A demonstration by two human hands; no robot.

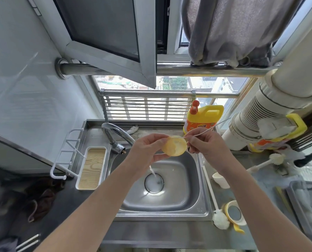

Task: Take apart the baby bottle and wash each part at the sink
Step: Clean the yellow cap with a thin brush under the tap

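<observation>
Cap (174, 145) (round, translucent yellow; whether it is the bottle's cap or its lid, cannot tell) is held in the air over the sink (193, 179), just in front of the tap (115, 131).

Left hand (148, 151): grip clenched on the cap, fingers on the upper rim, thumb on the lower rim, hollow face turned toward the person.

Right hand (207, 148): grip pinching a thin brush (215, 126) by its white wire stem, with the tip inside the cap. The bristles are too pale to make out.

A thin stream (152, 170) falls below the hands to the drain (154, 182).

Handling (judgement):
- The cap looks light, thin and stiff. A drop into the basin would likely make it bounce rather than crack.
- It is probably wet and perhaps soapy, so slippery.
- The rim-to-rim hold suits it, since it leaves the hollow free for the brush.
- The wire stem looks springy, so a pinch close to the head gives better control of the tip.

On the counter (260, 182) right of the sink:
- a big brush (218, 218)
- a yellow-rimmed ring (234, 213) touching the brush
- a small white cup-shaped piece (221, 180)

The ring and the white piece are presumably other bottle parts.
</observation>
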